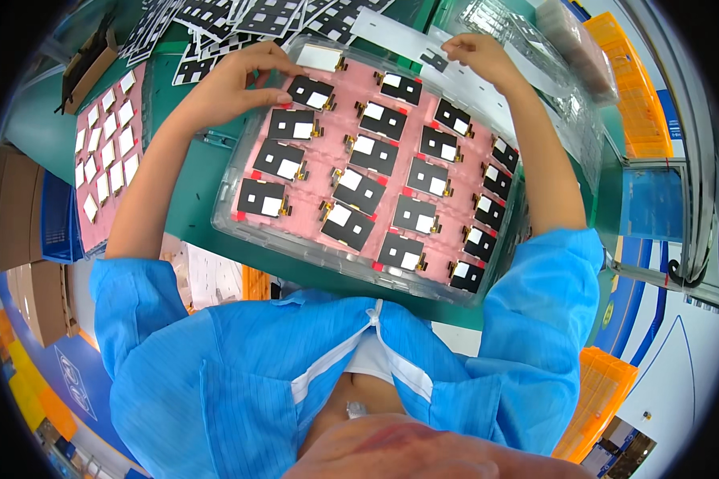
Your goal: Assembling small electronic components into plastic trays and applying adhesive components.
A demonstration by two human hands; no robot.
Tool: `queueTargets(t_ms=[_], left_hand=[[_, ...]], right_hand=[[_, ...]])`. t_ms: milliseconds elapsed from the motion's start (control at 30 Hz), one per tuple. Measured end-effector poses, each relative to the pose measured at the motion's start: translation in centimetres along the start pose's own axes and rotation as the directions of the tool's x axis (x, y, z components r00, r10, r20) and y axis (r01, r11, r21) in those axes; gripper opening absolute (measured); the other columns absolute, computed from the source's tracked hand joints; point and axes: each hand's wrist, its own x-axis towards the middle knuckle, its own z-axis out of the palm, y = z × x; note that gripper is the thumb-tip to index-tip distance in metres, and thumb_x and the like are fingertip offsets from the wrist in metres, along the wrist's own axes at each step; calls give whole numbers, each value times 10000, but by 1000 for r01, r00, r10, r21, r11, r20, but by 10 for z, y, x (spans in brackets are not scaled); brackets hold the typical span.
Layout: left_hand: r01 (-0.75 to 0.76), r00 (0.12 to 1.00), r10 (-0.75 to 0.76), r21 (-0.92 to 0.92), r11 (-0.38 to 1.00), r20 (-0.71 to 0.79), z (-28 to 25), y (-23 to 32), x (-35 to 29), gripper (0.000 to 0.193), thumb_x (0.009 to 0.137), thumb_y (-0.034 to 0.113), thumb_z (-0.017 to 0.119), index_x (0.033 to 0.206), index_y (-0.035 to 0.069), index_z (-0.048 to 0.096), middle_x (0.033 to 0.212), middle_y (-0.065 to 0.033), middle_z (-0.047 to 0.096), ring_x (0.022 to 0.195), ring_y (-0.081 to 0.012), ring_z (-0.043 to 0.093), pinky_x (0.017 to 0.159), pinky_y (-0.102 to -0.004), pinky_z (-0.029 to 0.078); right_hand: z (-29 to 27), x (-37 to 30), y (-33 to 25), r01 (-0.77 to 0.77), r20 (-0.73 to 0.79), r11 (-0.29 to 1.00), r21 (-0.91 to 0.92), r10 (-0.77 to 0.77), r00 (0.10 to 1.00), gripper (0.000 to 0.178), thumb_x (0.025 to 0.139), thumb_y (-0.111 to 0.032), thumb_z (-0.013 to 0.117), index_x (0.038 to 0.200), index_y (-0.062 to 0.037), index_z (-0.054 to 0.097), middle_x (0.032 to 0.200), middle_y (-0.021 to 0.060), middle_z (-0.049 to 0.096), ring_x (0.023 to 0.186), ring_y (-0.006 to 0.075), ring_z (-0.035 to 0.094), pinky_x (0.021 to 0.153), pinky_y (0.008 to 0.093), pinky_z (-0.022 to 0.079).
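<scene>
My left hand (244,84) rests at the upper left edge of a clear plastic tray (230,188), thumb and fingers apart. Its fingertips lie beside a small flat screen module with a black sticker (310,92). Just above is a module with a plain white face (320,58). My right hand (483,60) is beyond the tray's far right side, fingertips pinched at the edge of a single black sticker (434,60) over a white backing sheet (395,36). Several modules with black stickers and gold flex tails lie in columns on the tray's pink foam (295,209).
Black-and-white sticker sheets (272,16) are piled at the back. A pink foam sheet (96,227) with white-faced pieces lies left, near a blue basket (58,215) and a cardboard box (88,68). Clear plastic trays (591,144) and an orange crate (627,88) stand right.
</scene>
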Motion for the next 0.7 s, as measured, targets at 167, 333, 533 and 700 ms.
queueTargets(t_ms=[167, 333, 533, 700], left_hand=[[45, 999, -45, 8, 999, 5, -1, 5, -1, 356, 792, 92, 781, 1142, 90, 720, 1051, -4, 595, 763, -116, 442, 694, -262, 405], [63, 998, -62, 37, 997, -7, 0, 4, 0, 375, 794, 109, 782, 1162, 91, 712, 1038, -2, 607, 757, -116, 448, 683, -264, 401], [71, 996, -66, 85, 994, -60, -13, 11, -2, 408, 801, 138, 777, 1194, 65, 696, 1075, 3, 626, 737, -91, 458, 646, -241, 364], [-113, 985, 140, 227, 967, -106, -21, 17, 59, 144, 890, 116, 703, 989, 12, 705, 917, 2, 623, 727, -85, 490, 624, -247, 363]], right_hand=[[4, 5, 7, -26, 15, 996, -82, 27, 1000, 282, 898, -332, 682, 1050, -108, 761, 946, 48, 759, 827, 165, 689, 759, 324, 538], [4, 7, 28, -123, 75, 981, -148, 135, 988, 390, 849, -366, 738, 1140, -105, 729, 1010, 112, 751, 956, 244, 707, 869, 348, 527], [23, 11, 44, -126, 92, 948, -293, 159, 983, 542, 824, -241, 781, 1323, -142, 595, 906, 76, 698, 765, 163, 640, 704, 333, 523], [20, 7, 39, -30, 44, 895, -445, 56, 997, 539, 746, -334, 814, 1255, -210, 688, 1266, 103, 672, 1153, 325, 634, 988, 395, 501]])
